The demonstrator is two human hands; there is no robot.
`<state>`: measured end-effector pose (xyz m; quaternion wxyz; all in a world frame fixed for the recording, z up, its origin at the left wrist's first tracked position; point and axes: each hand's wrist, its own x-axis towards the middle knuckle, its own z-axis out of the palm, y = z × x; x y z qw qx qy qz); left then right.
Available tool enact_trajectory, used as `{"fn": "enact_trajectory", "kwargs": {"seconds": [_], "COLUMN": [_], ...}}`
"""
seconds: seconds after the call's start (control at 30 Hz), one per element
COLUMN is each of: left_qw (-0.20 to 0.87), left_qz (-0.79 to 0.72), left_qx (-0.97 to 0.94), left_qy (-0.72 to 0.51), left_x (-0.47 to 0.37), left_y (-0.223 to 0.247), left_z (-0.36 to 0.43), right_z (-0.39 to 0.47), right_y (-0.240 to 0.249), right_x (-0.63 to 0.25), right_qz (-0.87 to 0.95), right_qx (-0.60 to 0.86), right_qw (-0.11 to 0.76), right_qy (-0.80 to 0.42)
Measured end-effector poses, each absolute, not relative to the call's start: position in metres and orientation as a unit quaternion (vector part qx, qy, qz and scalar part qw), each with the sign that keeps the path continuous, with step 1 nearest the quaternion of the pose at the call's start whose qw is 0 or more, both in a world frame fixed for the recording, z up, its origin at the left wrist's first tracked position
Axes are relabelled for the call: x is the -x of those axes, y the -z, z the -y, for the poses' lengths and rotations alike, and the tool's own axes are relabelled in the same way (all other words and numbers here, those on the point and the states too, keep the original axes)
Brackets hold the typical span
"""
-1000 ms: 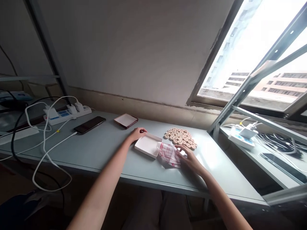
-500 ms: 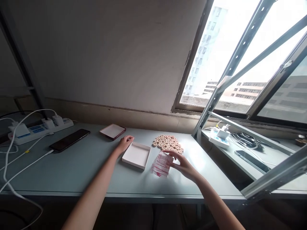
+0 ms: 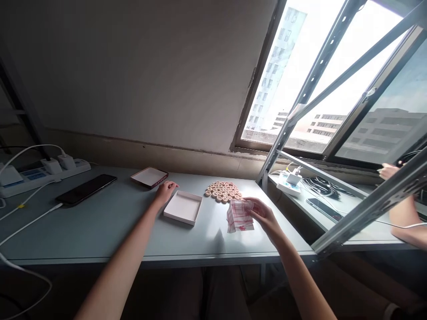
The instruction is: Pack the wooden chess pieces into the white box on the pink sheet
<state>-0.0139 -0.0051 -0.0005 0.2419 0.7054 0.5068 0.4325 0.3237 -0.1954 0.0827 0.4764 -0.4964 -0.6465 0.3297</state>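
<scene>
Reaching across a grey table (image 3: 110, 244) with both hands. Facing an open white tray (image 3: 182, 206), with a shallow red-sided lid (image 3: 149, 177) farther back and left, and a dark phone (image 3: 87, 189) farther left. Holding the left hand (image 3: 164, 193) just beside the tray's back left corner, fingers curled; cannot tell whether closed on anything. Pinching a crumpled, red-printed plastic bag (image 3: 239, 214) between thumb and fingers of the right hand (image 3: 265, 214), just in front of clustered round wooden pieces (image 3: 224, 192). Having moved the bag rightward, away from the tray, now leaving bare tabletop between and the tray's inside unobstructed.
</scene>
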Motion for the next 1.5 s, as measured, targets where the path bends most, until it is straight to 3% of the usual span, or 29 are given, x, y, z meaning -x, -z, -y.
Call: {"fn": "enact_trajectory", "kwargs": {"seconds": [0.2, 0.33, 0.47, 0.63, 0.73, 0.87, 0.97, 1.13, 1.3, 1.5], "left_qw": [0.284, 0.291, 0.289, 0.294, 0.248, 0.139, 0.117, 0.158, 0.170, 0.172], "left_qz": [-0.514, -0.492, -0.501, -0.500, -0.501, -0.518, -0.538, -0.557, -0.559, -0.549], "left_qx": [-0.721, -0.727, -0.725, -0.726, -0.746, -0.773, -0.768, -0.766, -0.769, -0.777], "left_qy": [-0.368, -0.380, -0.373, -0.370, -0.362, -0.338, -0.327, -0.279, -0.259, -0.254], "left_x": [0.011, 0.012, 0.013, 0.013, 0.013, 0.011, 0.008, 0.004, 0.003, 0.003], "left_y": [0.003, 0.002, 0.003, 0.001, -0.003, -0.010, -0.013, -0.014, -0.021, -0.020], "left_z": [0.008, 0.010, 0.008, 0.008, 0.011, 0.017, 0.021, 0.025, 0.029, 0.028], "right_z": [0.173, 0.165, 0.152, 0.141, 0.145, 0.140, 0.117, 0.077, 0.079, 0.080], "right_y": [-0.042, -0.037, -0.048, -0.053, -0.057, -0.072, -0.081, -0.069, -0.053, -0.052], "right_x": [-0.292, -0.271, -0.270, -0.270, -0.269, -0.263, -0.240, -0.186, -0.167, -0.169], "right_qz": [0.677, 0.739, 0.812, 0.820, 0.824, 0.819, 0.808, 0.837, 0.842, 0.865], "right_qx": [0.493, 0.519, 0.523, 0.536, 0.528, 0.457, 0.438, 0.489, 0.499, 0.480], "right_qw": [0.394, 0.329, 0.203, 0.066, 0.066, 0.168, 0.222, 0.135, 0.142, 0.082], "right_qy": [-0.379, -0.278, -0.159, -0.191, -0.196, -0.305, -0.325, -0.204, -0.152, -0.118]}}
